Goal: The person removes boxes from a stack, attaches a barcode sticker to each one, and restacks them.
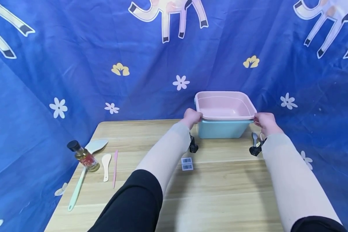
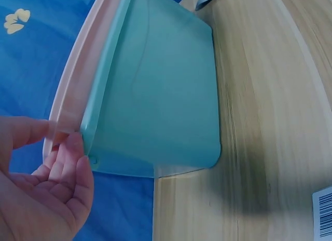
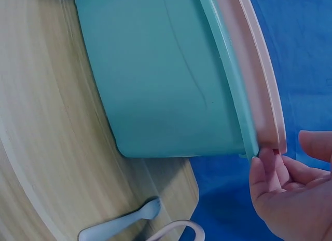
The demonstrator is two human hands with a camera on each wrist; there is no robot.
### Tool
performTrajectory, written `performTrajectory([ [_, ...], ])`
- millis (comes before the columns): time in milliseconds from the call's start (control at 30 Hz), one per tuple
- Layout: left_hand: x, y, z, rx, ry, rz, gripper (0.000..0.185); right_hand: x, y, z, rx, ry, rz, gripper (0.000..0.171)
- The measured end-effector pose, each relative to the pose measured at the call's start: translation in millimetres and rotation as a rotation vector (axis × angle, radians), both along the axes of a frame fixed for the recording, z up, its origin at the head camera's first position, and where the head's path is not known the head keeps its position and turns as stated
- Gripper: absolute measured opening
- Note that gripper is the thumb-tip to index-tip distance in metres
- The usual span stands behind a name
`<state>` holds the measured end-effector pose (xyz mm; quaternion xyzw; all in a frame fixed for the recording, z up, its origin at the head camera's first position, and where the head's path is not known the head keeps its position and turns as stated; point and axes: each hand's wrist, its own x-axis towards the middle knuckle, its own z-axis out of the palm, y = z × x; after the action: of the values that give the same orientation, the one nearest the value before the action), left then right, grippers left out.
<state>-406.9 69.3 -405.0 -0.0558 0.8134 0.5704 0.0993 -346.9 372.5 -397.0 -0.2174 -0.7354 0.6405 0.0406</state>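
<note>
We see a pink basin (image 1: 224, 104) nested inside a teal basin (image 1: 221, 128), the stack sitting at the far edge of the desk (image 1: 220, 193) against the blue cloth backdrop (image 1: 75, 64). Both look like thin moulded plastic, so we judge them light, fairly stiff, smooth and a bit slippery, not fragile; the protruding rims at the two short sides are the obvious place to take hold. Our left hand (image 1: 192, 116) pinches the pink rim at the left corner, thumb over and fingers (image 2: 67, 163) curled under it; our right hand (image 1: 266, 121) does the same at the right corner, each grip closed on the rim only. Desk is pale wood-grain, flat and smooth. Just right of the stack lies a small grey fork (image 3: 122, 223); well apart at the left are an oil bottle (image 1: 84, 156), a pale green spatula (image 1: 85, 170), a cream spoon (image 1: 106, 166) and a pink stick (image 1: 115, 167); barcode stickers (image 1: 187, 163) sit mid-desk.
</note>
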Motion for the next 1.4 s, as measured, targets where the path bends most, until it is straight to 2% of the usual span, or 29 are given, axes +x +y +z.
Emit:
performTrajectory([
  [300, 4.9, -5, 2.9, -0.033, -0.004, 0.007, 0.012, -0.4, 3, -0.4, -0.041, -0.02, 0.032, 0.022],
  [533, 8.4, -7, 8.1, -0.089, -0.002, -0.029, 0.014, 3.9, 3, 5.1, -0.002, -0.058, 0.067, 0.036],
  [767, 9.8, -13, 21.8, -0.109, 0.032, -0.067, 0.025, 6.0, 2, 19.7, -0.01, 0.019, 0.1, 0.035],
  [933, 10.4, -15, 29.6, -0.129, 0.052, -0.084, 0.012, 6.7, 1, 26.5, 0.015, 0.032, 0.057, 0.046],
  [1000, 11.1, -15, 34.6, -0.125, 0.082, -0.081, 0.008, 6.3, -1, 30.3, 0.037, 0.037, 0.03, 0.047],
  [1067, 12.9, -15, 41.3, -0.107, 0.116, -0.077, 0.014, 6.3, -3, 35.6, 0.048, 0.048, 0.002, 0.045],
  [1167, 17.5, -16, 54.0, -0.055, 0.15, -0.076, 0.022, 6.0, -4, 45.5, 0.034, 0.078, -0.031, 0.036],
  [1267, 24.3, -18, 69.0, 0.007, 0.185, -0.069, 0.022, 7.3, -4, 57.1, 0.028, 0.114, -0.037, 0.028],
  [1400, 29.7, -25, 87.8, 0.056, 0.229, -0.052, 0.017, 11.2, -9, 75.1, 0.037, 0.134, -0.042, 0.033],
])
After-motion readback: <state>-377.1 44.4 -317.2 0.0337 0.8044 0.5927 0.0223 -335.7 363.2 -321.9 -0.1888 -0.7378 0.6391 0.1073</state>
